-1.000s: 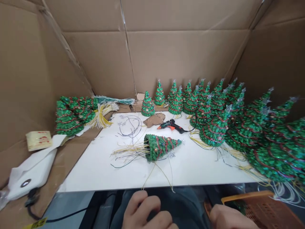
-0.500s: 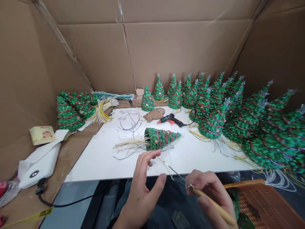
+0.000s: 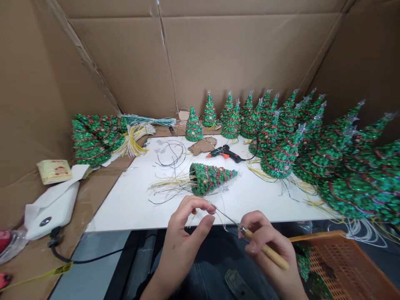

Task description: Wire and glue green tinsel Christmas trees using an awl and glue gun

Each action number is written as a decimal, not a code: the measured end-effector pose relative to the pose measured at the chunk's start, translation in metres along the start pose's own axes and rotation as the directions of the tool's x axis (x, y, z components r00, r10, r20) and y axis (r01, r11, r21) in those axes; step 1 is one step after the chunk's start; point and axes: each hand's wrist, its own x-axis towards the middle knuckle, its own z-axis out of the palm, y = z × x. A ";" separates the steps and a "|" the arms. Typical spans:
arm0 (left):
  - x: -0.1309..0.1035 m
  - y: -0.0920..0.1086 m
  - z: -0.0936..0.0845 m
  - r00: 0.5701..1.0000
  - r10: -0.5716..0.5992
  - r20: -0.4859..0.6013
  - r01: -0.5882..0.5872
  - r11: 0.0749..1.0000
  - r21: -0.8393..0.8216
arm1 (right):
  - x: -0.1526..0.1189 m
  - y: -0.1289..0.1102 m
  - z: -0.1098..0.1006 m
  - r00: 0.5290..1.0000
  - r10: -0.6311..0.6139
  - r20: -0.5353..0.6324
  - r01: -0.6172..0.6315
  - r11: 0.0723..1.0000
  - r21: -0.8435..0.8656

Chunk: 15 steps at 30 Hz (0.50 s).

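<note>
My right hand (image 3: 265, 243) is closed round the wooden handle of a thin metal tool (image 3: 271, 255), whose shaft points up and left. The tool's tip meets the fingertips of my left hand (image 3: 190, 229), which is curled with thumb and index finger a little apart. Thin yellow and dark wires (image 3: 223, 221) hang by those fingertips; how they are held is too small to make out. Just beyond my left hand a green tinsel tree (image 3: 211, 179) lies on its side, tip to the right, with loose wires (image 3: 168, 185) coming out of its open base.
Many upright trees (image 3: 279, 154) crowd the right and back of the white board (image 3: 125, 208). A glue gun (image 3: 225, 153) lies mid-board. Wire bundles (image 3: 134, 139) and more trees (image 3: 93, 141) are at left, an orange basket (image 3: 350, 266) at lower right.
My left hand has moved slightly left, its fingertips now at the tool's tip. My right hand has shifted a little left and turned the handle. The whole view has tilted slightly.
</note>
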 end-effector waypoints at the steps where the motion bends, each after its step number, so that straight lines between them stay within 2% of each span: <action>1: 0.000 0.000 0.000 1.000 -0.004 -0.001 0.004 1.000 0.000 | 0.000 0.000 0.000 1.000 0.002 0.003 -0.002 1.000 -0.004; 7: 0.002 0.001 -0.001 0.999 -0.036 0.002 0.036 0.999 0.017 | 0.001 -0.001 -0.002 0.999 0.003 0.034 -0.003 1.000 -0.002; 10: 0.002 0.002 -0.001 0.999 -0.042 -0.001 0.042 0.999 0.004 | 0.001 0.004 -0.001 0.996 -0.005 0.094 0.003 1.000 0.018; 12: 0.000 0.001 -0.001 0.996 -0.081 0.030 0.081 0.997 0.004 | 0.000 0.011 0.002 0.991 -0.019 0.136 0.014 0.999 0.039; 15: -0.003 -0.003 -0.001 0.986 -0.129 0.105 0.125 0.991 0.048 | -0.001 0.023 0.007 0.994 -0.054 0.098 0.047 0.996 0.075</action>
